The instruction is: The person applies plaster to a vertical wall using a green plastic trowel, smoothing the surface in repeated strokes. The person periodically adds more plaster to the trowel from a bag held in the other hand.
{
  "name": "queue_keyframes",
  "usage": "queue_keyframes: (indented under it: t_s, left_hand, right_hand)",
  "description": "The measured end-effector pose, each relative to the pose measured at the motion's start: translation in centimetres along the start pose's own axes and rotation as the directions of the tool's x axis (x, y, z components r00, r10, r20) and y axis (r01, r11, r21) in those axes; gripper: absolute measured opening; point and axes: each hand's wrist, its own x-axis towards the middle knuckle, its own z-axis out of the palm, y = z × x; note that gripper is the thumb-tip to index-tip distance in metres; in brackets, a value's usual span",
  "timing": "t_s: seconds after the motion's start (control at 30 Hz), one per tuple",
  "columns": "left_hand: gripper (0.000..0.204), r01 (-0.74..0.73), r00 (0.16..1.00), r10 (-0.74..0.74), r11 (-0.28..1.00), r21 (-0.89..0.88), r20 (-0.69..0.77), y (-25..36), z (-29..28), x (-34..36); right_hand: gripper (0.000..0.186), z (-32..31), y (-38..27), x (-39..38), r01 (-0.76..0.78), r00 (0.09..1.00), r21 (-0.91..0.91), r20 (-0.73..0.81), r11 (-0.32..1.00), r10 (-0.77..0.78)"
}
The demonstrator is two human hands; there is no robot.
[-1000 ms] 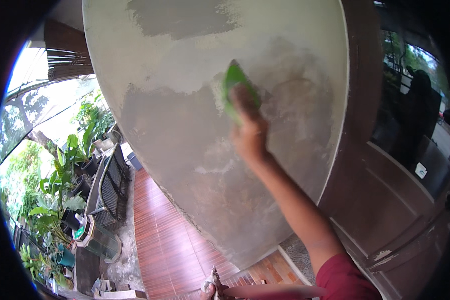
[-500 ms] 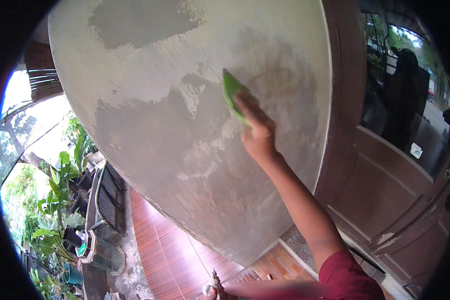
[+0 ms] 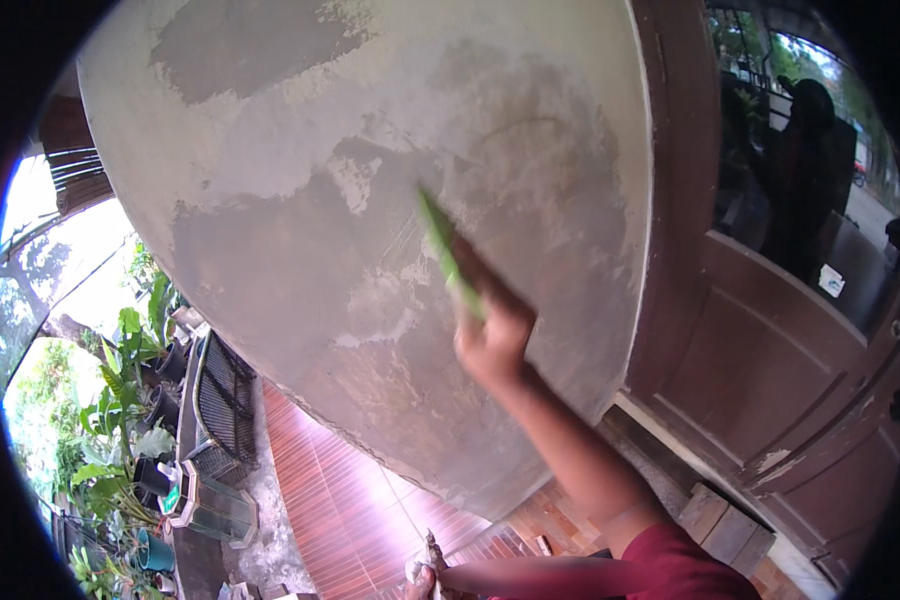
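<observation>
My right hand (image 3: 493, 322) is closed on a blurred green spreader (image 3: 438, 228), its tip angled up and left against the plastered wall (image 3: 270, 280), which has grey patches over a paler coat. At the lower edge, my left hand (image 3: 422, 585) grips something small, pale and crumpled with a darker upright tip, too small to make out.
A brown door (image 3: 730, 360) with a dark glass pane (image 3: 790, 170) stands to the right, a wooden board (image 3: 720, 530) near its foot. To the left are potted plants (image 3: 150, 420), a black mesh bench (image 3: 220, 400) and an octagonal container (image 3: 220, 510) beside red flooring (image 3: 310, 460).
My right hand and the green spreader have moved down and slightly left over the wall, the spreader turning more edge-on. The view has shifted, bringing more of the door in.
</observation>
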Motion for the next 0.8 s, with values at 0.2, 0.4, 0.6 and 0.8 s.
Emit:
queue_keyframes:
  t_s: [0.2,0.4,0.6,0.8]
  left_hand:
    - [0.034,0.010,1.000,-0.010,1.000,0.011,-0.022,0.2,0.2,0.1]
    - [0.034,0.023,1.000,-0.023,1.000,0.017,-0.011,-0.2,1.1,0.3]
    - [0.034,0.018,1.000,-0.017,1.000,0.013,-0.013,0.0,0.6,0.1]
    - [0.034,0.027,1.000,-0.027,1.000,0.000,-0.011,0.3,-0.3,0.0]
  right_hand:
    - [0.070,2.9,3.9,0.7,0.113,0.980,-0.189,0.185,0.976,-0.078]
    - [0.065,4.5,-2.5,-6.5,-0.045,0.942,0.228,0.335,0.973,-0.034]
    - [0.041,1.7,-0.1,1.2,-0.097,0.995,-0.005,-0.038,0.995,0.096]
    - [0.069,9.6,0.6,1.7,0.109,0.988,-0.196,0.130,0.975,-0.085]
